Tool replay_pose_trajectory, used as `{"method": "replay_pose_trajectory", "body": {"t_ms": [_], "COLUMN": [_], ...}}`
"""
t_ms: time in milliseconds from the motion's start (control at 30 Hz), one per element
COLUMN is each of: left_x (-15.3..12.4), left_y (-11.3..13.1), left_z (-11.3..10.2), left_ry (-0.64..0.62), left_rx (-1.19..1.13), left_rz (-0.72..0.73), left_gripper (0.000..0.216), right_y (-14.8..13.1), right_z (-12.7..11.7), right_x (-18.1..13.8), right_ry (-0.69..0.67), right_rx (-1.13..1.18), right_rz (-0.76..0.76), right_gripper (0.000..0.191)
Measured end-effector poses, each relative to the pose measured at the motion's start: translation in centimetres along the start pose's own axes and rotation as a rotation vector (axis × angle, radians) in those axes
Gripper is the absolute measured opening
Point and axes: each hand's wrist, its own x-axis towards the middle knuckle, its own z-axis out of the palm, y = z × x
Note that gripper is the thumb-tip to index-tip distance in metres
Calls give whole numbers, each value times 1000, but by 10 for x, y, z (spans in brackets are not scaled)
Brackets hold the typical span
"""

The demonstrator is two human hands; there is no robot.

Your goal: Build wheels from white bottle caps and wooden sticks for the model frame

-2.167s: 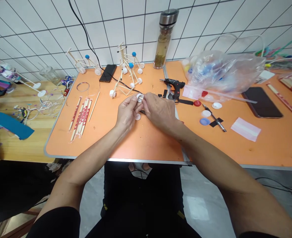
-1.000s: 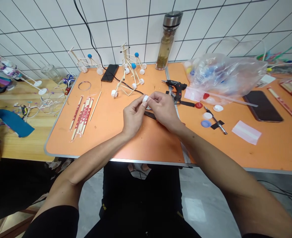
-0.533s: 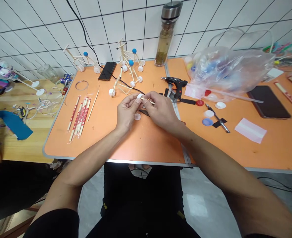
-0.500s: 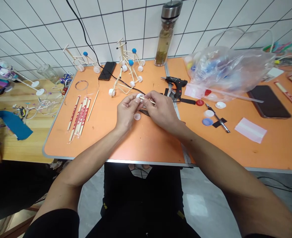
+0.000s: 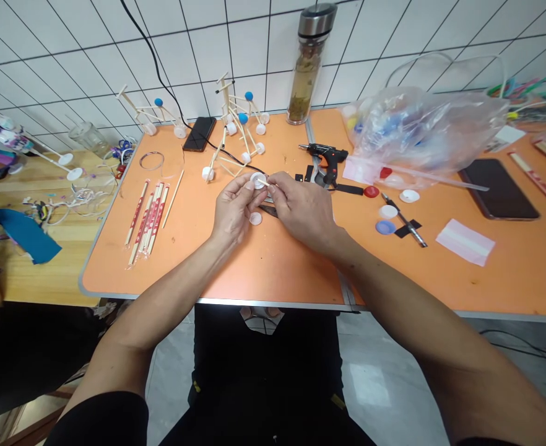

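Note:
Between the thumb and fingers of my left hand (image 5: 234, 207) is a white bottle cap (image 5: 258, 179), its hollow side turned up toward me. My right hand (image 5: 303, 207) pinches a short wooden stick (image 5: 264, 183), whose end reaches to the cap; whether it touches the inside I cannot tell. Below the fingers, a second white cap (image 5: 255, 218) lies on the orange table (image 5: 273, 272). A dark-handled tool (image 5: 268, 210) is partly hidden under my right hand. Beyond my hands stands a wooden-stick frame (image 5: 226, 118) with white cap wheels and blue caps.
Packaged chopsticks (image 5: 150, 220) lie at left, near a phone (image 5: 199, 134). A black glue gun (image 5: 326, 158), loose caps (image 5: 385, 227), a craft knife (image 5: 405, 220) and another phone (image 5: 498, 189) are at right. A glass tea bottle (image 5: 305, 74) stands by a plastic bag (image 5: 426, 133).
My left hand has tilted the white cap so that its hollow side faces me. The stick in my right hand now points into the cap. The view has shifted slightly.

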Motion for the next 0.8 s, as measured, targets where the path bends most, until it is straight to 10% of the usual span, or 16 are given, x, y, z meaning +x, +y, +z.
{"method": "replay_pose_trajectory", "body": {"t_ms": [800], "left_x": [-7], "left_y": [-1], "left_z": [5], "left_ry": [43], "left_rx": [22], "left_rz": [43], "left_gripper": [16], "right_y": [-6], "right_z": [-3], "right_x": [1], "right_ry": [-49], "right_rx": [-167], "right_rz": [-18], "right_gripper": [41]}}
